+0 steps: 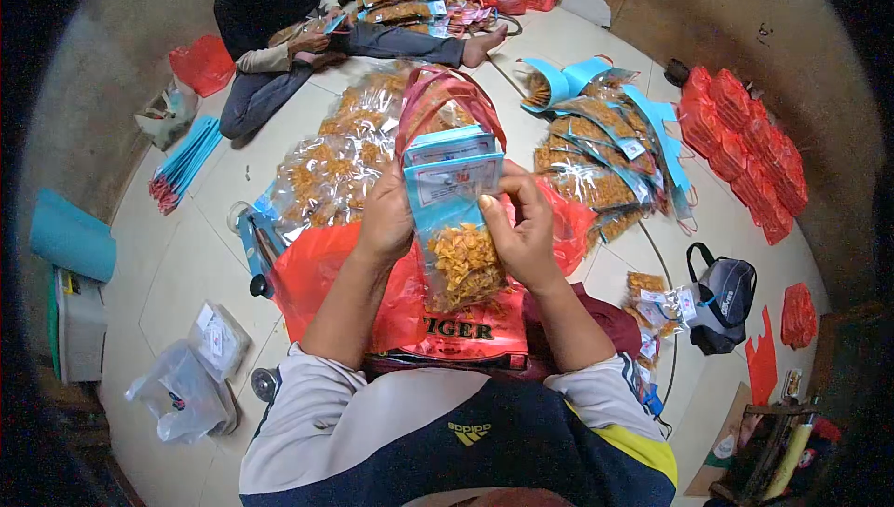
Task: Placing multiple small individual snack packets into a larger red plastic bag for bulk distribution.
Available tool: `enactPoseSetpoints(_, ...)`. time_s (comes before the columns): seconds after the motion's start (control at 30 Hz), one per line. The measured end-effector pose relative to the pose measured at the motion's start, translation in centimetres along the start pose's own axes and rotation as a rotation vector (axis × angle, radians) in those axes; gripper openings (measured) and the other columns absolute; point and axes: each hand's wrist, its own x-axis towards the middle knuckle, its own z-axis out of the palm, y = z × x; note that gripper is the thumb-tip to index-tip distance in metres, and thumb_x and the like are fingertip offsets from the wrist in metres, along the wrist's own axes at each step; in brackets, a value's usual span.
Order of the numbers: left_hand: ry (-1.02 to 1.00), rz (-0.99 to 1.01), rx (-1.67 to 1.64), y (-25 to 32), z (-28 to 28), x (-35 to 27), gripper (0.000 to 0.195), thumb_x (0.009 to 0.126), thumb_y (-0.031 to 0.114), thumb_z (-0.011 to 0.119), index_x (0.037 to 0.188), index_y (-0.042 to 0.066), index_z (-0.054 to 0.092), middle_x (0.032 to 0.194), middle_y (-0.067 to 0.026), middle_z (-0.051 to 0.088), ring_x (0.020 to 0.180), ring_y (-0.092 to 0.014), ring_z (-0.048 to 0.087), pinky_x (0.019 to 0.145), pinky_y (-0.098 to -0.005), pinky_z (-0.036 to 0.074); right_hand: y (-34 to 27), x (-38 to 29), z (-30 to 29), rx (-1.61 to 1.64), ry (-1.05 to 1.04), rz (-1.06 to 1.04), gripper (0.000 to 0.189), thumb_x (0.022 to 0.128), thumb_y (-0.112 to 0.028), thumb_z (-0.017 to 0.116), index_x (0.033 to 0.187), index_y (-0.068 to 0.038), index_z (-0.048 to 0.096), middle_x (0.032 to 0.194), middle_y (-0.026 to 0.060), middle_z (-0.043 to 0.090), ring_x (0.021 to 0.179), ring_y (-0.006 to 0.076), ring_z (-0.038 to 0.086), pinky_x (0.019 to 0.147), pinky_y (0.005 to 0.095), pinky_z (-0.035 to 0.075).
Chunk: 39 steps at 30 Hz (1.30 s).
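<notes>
Both my hands hold a small stack of transparent snack packets (466,262) upright before my chest. Yellow-orange chips fill the lower part, and light-blue header cards (454,179) with printing top them. My left hand (387,217) grips the stack's left edge. On the right edge, my right hand (524,228) pinches the front packet with its thumb over the card. Pinkish-red strips (454,77) loop up from the packets' tops. A red plastic bag (335,262) bearing writing lies beneath, across my lap. Behind the stack, more chip packets (328,179) are piled on the floor.
At right are strung packets with blue cards (594,151) and red bundles (744,147). A hand sealer (257,248) stands left, near plastic bags (185,395) and a card bundle (185,161). Another person (279,39) sits at the back left, holding a blue card. A dark pouch (723,297) lies right.
</notes>
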Motion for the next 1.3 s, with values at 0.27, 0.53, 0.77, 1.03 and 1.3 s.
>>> enactPoseSetpoints(0.27, -0.141, 0.232, -0.356, -1.8, -3.0, -1.3, 0.037, 0.087, 0.035, 0.031, 0.088, 0.003, 0.049, 0.086, -0.0037, 0.052, 0.082, -0.017, 0.050, 0.080, -0.0327, 0.038, -0.6, -0.6, 1.5, 0.124, 0.004, 0.190, 0.011, 0.070, 0.000, 0.055, 0.072, -0.002, 0.045, 0.065, 0.0087, 0.049, 0.060, 0.0168, 0.049, 0.056, 0.0261, 0.039)
enactPoseSetpoints(0.53, 0.244, 0.173, 0.274, 0.8, -1.8, -4.2, 0.026, 0.070, -0.001, 0.054, 0.095, -0.006, 0.050, 0.092, -0.0110, 0.055, 0.081, -0.019, 0.054, 0.075, -0.0285, 0.042, -2.7, -0.9, 1.3, 0.133, -0.063, 0.178, 0.023, 0.063, -0.003, 0.056, 0.082, -0.002, 0.044, 0.070, 0.0130, 0.048, 0.069, 0.0305, 0.050, 0.062, 0.0355, 0.041)
enactPoseSetpoints(0.77, 0.177, 0.219, 0.371, -0.4, -1.8, -6.2, 0.023, 0.069, 0.001, 0.058, 0.091, -0.004, 0.052, 0.087, -0.0089, 0.056, 0.076, -0.016, 0.054, 0.068, -0.0274, 0.044, -6.3, 6.0, -1.8, -0.067, -0.554, -0.240, 0.031, 0.059, -0.014, 0.061, 0.083, 0.003, 0.048, 0.069, 0.0168, 0.054, 0.064, 0.0340, 0.054, 0.059, 0.0395, 0.044)
enactPoseSetpoints(1.03, -0.043, 0.441, 0.868, -4.3, -4.8, -6.6, 0.023, 0.070, -0.002, 0.054, 0.093, 0.001, 0.053, 0.088, -0.0106, 0.055, 0.081, -0.021, 0.054, 0.071, -0.0291, 0.043, -6.4, 5.2, -2.6, -0.270, -0.990, -0.196, 0.019, 0.065, -0.009, 0.052, 0.079, 0.003, 0.050, 0.063, 0.0187, 0.055, 0.060, 0.0322, 0.057, 0.050, 0.0400, 0.045)
enactPoseSetpoints(1.3, -0.155, -0.168, -0.063, -2.0, -1.5, -5.4, 0.026, 0.067, 0.001, 0.054, 0.087, 0.004, 0.039, 0.089, -0.0140, 0.049, 0.074, -0.018, 0.052, 0.061, -0.0254, 0.046, -8.1, 3.1, -3.6, -0.435, -0.743, -0.418, 0.017, 0.067, -0.011, 0.049, 0.076, 0.003, 0.049, 0.055, 0.0095, 0.050, 0.045, 0.0206, 0.054, 0.035, 0.0309, 0.042)
